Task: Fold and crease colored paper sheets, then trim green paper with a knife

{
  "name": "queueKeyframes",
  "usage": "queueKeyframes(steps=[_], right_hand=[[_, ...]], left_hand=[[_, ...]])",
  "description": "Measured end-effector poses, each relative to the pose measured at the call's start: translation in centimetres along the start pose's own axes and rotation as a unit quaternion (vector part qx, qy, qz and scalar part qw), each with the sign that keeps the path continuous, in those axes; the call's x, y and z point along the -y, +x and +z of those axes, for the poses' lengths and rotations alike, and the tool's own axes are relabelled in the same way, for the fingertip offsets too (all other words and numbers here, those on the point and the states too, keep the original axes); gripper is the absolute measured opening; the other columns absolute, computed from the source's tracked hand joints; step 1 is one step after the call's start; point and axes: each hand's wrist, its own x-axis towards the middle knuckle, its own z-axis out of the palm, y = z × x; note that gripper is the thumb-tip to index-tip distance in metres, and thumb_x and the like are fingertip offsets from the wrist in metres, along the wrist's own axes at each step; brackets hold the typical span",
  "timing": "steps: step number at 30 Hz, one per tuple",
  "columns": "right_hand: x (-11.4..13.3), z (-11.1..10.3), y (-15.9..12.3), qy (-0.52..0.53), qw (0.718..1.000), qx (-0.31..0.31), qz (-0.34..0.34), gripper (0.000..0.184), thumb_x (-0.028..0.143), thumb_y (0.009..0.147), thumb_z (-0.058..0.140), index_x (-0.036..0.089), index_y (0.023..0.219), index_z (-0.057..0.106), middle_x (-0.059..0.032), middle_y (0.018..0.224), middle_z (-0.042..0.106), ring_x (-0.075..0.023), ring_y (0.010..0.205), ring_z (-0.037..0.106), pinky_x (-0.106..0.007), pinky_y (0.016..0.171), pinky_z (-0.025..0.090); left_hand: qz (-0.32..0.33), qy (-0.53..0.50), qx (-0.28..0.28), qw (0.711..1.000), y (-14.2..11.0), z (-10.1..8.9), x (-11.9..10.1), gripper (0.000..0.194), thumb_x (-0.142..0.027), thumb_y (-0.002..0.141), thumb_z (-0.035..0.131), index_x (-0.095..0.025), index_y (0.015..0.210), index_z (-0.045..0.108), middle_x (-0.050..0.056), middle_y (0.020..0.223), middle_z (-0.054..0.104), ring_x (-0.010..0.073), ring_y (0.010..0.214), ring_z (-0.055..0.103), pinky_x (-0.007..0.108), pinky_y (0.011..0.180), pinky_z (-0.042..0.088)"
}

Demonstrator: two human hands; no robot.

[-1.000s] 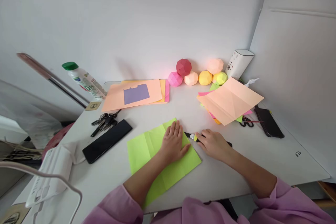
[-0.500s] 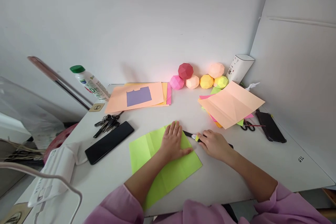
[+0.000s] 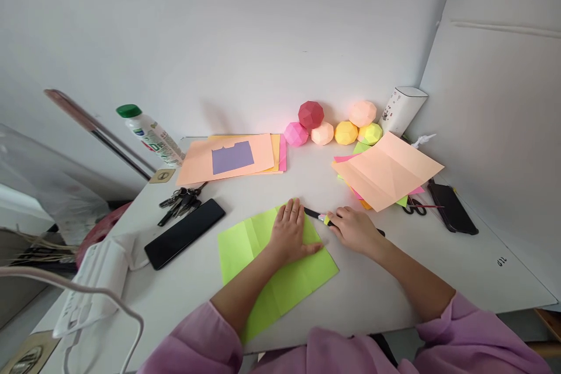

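Observation:
A creased sheet of lime-green paper (image 3: 245,251) lies on the white table in front of me. My left hand (image 3: 289,231) rests flat on its upper right part, fingers stretched out and thumb apart. In my right hand (image 3: 353,228) is a utility knife (image 3: 314,214) with a black blade and a yellow-green part near the grip. The blade points left, its tip at the paper's upper right edge, close to my left fingertips. My right fingers are wrapped round the handle, whose end pokes out behind the hand.
Faceted paper balls (image 3: 311,114) line the wall. Stacked coloured sheets lie to the left (image 3: 197,163) and right (image 3: 385,169). Around them are a black phone (image 3: 184,234), keys (image 3: 179,204), a bottle (image 3: 153,140), a power strip (image 3: 94,280), scissors (image 3: 414,206) and a dark phone (image 3: 452,207).
My right hand and the knife have shifted slightly left and up, and the blade sits closer to the paper's top corner. The left hand stays pressed on the paper.

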Motion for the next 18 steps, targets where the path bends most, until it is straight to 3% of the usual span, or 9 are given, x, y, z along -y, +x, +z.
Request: queueKeyframes(steps=[8,18], right_hand=[[0.9,0.1,1.9,0.012,1.000,-0.014,0.005,0.039,0.029,0.096,0.042,0.016,0.129,0.056,-0.0123,0.103,0.064,-0.0220,0.095,0.057,-0.027,0.064,0.044],[-0.7,0.7,1.8,-0.001,0.997,-0.043,0.059,0.038,0.029,0.096,0.042,0.016,0.128,0.057,-0.0111,0.102,0.065,-0.0219,0.092,0.059,-0.030,0.073,0.043]], left_hand=[[0.005,0.002,-0.004,1.000,-0.1,0.1,0.1,0.108,-0.084,0.074,0.033,-0.002,0.144,0.032,0.022,0.154,0.025,0.0351,0.144,0.017,0.046,0.117,0.014],[0.002,-0.015,-0.010,1.000,-0.1,0.4,0.1,0.108,-0.084,0.073,0.034,-0.003,0.144,0.032,0.024,0.153,0.024,0.0353,0.144,0.017,0.048,0.116,0.015]])
